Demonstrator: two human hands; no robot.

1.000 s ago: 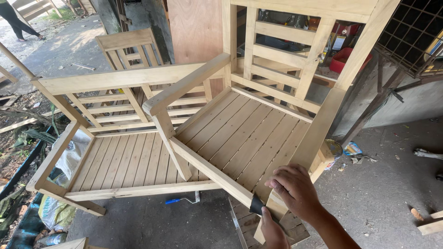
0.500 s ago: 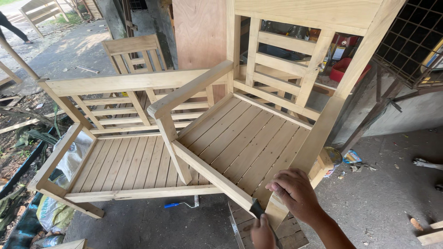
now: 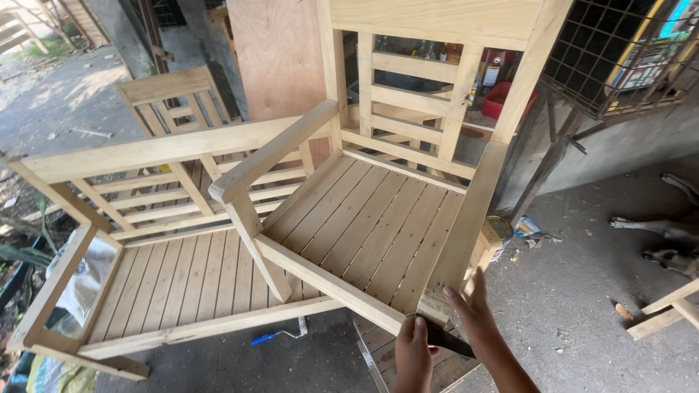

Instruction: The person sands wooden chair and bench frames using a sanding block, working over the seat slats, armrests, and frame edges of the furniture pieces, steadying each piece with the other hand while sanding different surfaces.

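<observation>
The left hand (image 3: 413,355) pinches one end of a dark strip (image 3: 445,339), and the right hand (image 3: 475,314) presses its fingers over the other end, at about 6 o'clock in the view. The strip lies against the front corner of the wooden armchair (image 3: 371,225), where the front rail meets the right arm post, touching the wood. Its long axis runs from about 10 o'clock down to 4 o'clock, roughly along the front rail's edge. What the strip is cannot be told.

The armchair's slatted seat slopes up from that corner toward 12 o'clock, with its left armrest at 10 o'clock. A long slatted bench (image 3: 167,269) stands touching it at 9 o'clock. Open grey concrete floor (image 3: 582,291) spreads at 3 to 4 o'clock. At 12 o'clock a plywood sheet (image 3: 273,58) stands behind the chair back, and a wire mesh grille (image 3: 619,51) sits at 2 o'clock.
</observation>
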